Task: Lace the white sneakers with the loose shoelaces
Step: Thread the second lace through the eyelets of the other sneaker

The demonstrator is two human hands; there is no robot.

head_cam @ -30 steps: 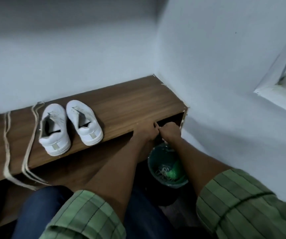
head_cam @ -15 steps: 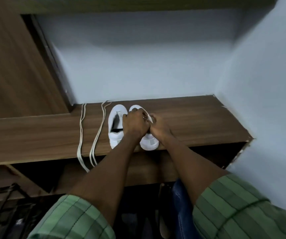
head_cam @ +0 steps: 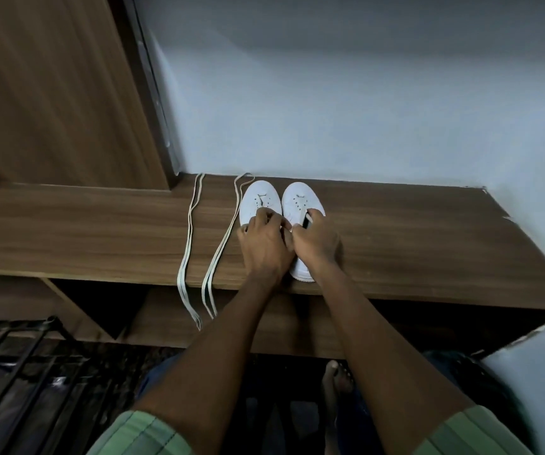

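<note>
Wooden shelf (head_cam: 395, 244): hands' grip clamps both sneakers (head_cam: 300, 198), hiding their heels.

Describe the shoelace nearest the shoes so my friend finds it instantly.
On the brown wooden shelf, two off-white flat shoelaces lie left of the white sneakers. The right shoelace runs slanting beside the left sneaker, its ends hanging over the front edge.

Dim, bluish room light; the wall (head_cam: 363, 93) is brightest toward one o'clock, shadows pool under the shelf (head_cam: 395, 241), and wide-angle edges bend and smear.
</note>
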